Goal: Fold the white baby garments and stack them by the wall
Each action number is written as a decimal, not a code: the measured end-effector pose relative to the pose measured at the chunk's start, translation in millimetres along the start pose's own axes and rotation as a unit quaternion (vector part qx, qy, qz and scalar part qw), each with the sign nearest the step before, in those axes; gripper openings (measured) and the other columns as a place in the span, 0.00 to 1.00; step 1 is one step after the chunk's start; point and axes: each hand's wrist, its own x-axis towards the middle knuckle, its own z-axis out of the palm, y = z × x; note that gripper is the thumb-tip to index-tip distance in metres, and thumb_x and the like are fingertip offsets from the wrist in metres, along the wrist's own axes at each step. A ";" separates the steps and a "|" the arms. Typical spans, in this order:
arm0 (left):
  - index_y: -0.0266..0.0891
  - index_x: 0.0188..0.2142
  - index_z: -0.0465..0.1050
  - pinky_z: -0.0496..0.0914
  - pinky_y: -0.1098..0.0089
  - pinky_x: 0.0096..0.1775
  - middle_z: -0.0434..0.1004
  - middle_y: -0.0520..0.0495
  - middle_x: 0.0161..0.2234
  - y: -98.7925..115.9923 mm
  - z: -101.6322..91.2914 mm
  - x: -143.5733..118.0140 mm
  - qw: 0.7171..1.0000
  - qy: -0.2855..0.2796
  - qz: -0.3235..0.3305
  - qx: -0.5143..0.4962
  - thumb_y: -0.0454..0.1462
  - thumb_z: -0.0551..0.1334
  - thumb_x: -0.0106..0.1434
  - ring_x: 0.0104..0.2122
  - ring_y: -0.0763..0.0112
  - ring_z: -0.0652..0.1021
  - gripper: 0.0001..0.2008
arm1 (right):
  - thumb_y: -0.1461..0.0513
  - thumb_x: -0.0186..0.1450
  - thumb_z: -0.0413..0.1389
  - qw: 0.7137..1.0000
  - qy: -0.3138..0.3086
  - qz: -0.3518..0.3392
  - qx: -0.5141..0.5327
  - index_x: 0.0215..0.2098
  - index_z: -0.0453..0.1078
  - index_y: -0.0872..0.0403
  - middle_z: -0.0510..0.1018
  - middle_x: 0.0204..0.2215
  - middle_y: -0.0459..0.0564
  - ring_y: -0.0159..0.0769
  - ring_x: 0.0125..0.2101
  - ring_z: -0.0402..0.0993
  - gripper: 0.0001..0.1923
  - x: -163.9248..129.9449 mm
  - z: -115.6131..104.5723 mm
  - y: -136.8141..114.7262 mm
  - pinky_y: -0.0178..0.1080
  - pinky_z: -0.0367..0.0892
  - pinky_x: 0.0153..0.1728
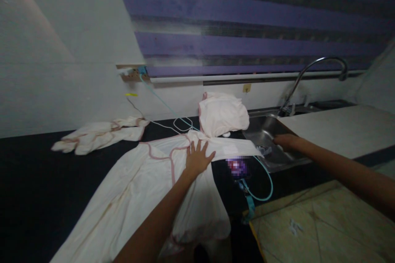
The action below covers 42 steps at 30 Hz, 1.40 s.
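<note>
From the head camera, you look down at a dark counter (37, 181) under a purple striped blind (247, 28). A pale, soft garment (138, 189) with pink piping lies spread flat, its long axis running from the counter's near edge up toward the back wall, one sleeve stretched toward the sink (265, 131). Your left hand (197, 158) lies palm-down on the garment, fingers spread, forearm reaching straight forward. Your right hand (285, 141) reaches to the steel sink's near rim by the sleeve end; its fingers are too dim to tell. A folded cloth (224, 113) sits beside the sink, another crumpled cloth (98, 133) near the back edge, left. A curved tap (321, 65) arches over the basin.
</note>
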 end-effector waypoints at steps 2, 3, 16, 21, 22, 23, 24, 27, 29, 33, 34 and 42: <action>0.44 0.74 0.57 0.52 0.37 0.69 0.52 0.37 0.75 0.5 0.8 0.1 1.000 0.000 -0.002 0.003 0.62 0.48 0.70 0.73 0.31 0.52 0.41 | 0.70 0.59 0.59 0.989 -0.125 -0.059 0.061 0.25 0.76 0.55 0.79 0.24 0.48 0.31 0.23 0.72 0.08 6.3 -3.1 -14.5 0.34 0.66 0.31; 0.44 0.74 0.57 0.52 0.37 0.69 0.52 0.37 0.75 0.8 0.7 0.0 1.000 0.001 -0.003 0.004 0.62 0.48 0.70 0.73 0.31 0.52 0.41 | 0.69 0.60 0.60 0.973 -0.182 -0.090 0.107 0.31 0.79 0.55 0.82 0.29 0.50 0.34 0.28 0.75 0.06 8.2 -4.9 -25.1 0.35 0.69 0.34; 0.43 0.74 0.57 0.52 0.37 0.69 0.52 0.37 0.75 -0.4 2.2 0.1 1.000 0.010 0.004 0.001 0.60 0.49 0.72 0.73 0.30 0.52 0.39 | 0.64 0.69 0.55 0.919 -0.294 -0.131 0.227 0.50 0.77 0.55 0.82 0.45 0.58 0.44 0.43 0.78 0.13 -10.2 -30.7 -106.1 0.42 0.69 0.47; 0.42 0.73 0.59 0.52 0.36 0.69 0.53 0.36 0.75 3.6 3.7 2.2 1.000 0.010 0.009 -0.008 0.58 0.50 0.72 0.73 0.30 0.52 0.38 | 0.60 0.71 0.55 0.909 -0.366 -0.121 0.157 0.49 0.77 0.56 0.81 0.45 0.61 0.45 0.44 0.78 0.13 -14.3 -57.2 -113.5 0.41 0.69 0.45; 0.41 0.73 0.59 0.51 0.35 0.68 0.54 0.36 0.75 5.4 4.8 3.9 1.000 0.006 0.013 -0.016 0.58 0.51 0.72 0.73 0.30 0.52 0.38 | 0.60 0.71 0.56 0.912 -0.368 -0.116 0.137 0.49 0.78 0.56 0.80 0.45 0.61 0.46 0.44 0.78 0.13 -13.6 -65.0 -119.2 0.41 0.69 0.45; 0.41 0.73 0.60 0.51 0.35 0.68 0.54 0.35 0.74 7.6 6.0 6.0 0.999 0.004 0.019 -0.027 0.58 0.52 0.71 0.73 0.30 0.52 0.38 | 0.60 0.71 0.56 0.918 -0.361 -0.110 0.119 0.49 0.78 0.57 0.80 0.46 0.62 0.46 0.44 0.78 0.13 -12.4 -73.6 -127.2 0.42 0.69 0.44; 0.41 0.72 0.61 0.50 0.33 0.68 0.55 0.35 0.74 9.9 6.9 8.6 0.999 0.005 0.025 -0.043 0.58 0.54 0.71 0.73 0.29 0.52 0.38 | 0.60 0.71 0.56 0.927 -0.345 -0.103 0.109 0.49 0.77 0.57 0.79 0.47 0.63 0.46 0.43 0.78 0.13 -11.0 -82.5 -137.9 0.42 0.69 0.43; 0.39 0.67 0.69 0.50 0.31 0.67 0.63 0.32 0.71 14.8 4.4 15.8 0.990 0.028 0.045 -0.132 0.54 0.63 0.66 0.71 0.29 0.57 0.35 | 0.58 0.74 0.53 0.954 -0.251 -0.087 0.138 0.48 0.76 0.56 0.77 0.46 0.61 0.45 0.44 0.76 0.13 -8.7 -104.7 -189.5 0.41 0.68 0.42; 0.38 0.63 0.73 0.56 0.39 0.68 0.70 0.33 0.67 11.6 -4.9 14.8 0.979 0.054 0.057 -0.188 0.49 0.62 0.68 0.69 0.39 0.65 0.28 | 0.60 0.75 0.49 0.960 -0.183 -0.063 0.200 0.47 0.74 0.56 0.76 0.45 0.58 0.43 0.44 0.75 0.13 -12.8 -108.8 -239.4 0.41 0.68 0.44; 0.35 0.57 0.73 0.65 0.56 0.65 0.76 0.34 0.58 -26.2 -39.6 -20.8 0.966 0.130 0.036 -0.220 0.40 0.46 0.74 0.61 0.59 0.74 0.23 | 0.70 0.68 0.51 0.930 -0.078 -0.005 0.359 0.46 0.73 0.57 0.76 0.45 0.57 0.42 0.48 0.71 0.12 -32.1 -88.3 -351.0 0.43 0.69 0.52; 0.35 0.55 0.73 0.67 0.55 0.64 0.77 0.33 0.55 -42.0 -49.3 -37.6 0.963 0.152 0.017 -0.223 0.41 0.45 0.74 0.58 0.57 0.76 0.23 | 0.71 0.67 0.51 0.918 -0.058 0.014 0.391 0.47 0.72 0.57 0.75 0.45 0.57 0.42 0.48 0.71 0.13 -35.3 -81.0 -375.5 0.43 0.70 0.51; 0.39 0.51 0.74 0.69 0.48 0.61 0.79 0.33 0.52 -158.4 -88.8 -192.3 0.949 0.194 -0.190 -0.161 0.52 0.50 0.68 0.55 0.44 0.78 0.26 | 0.62 0.71 0.53 0.910 -0.036 0.013 0.412 0.63 0.67 0.60 0.72 0.57 0.62 0.47 0.58 0.66 0.23 18.7 -42.0 -455.8 0.49 0.66 0.60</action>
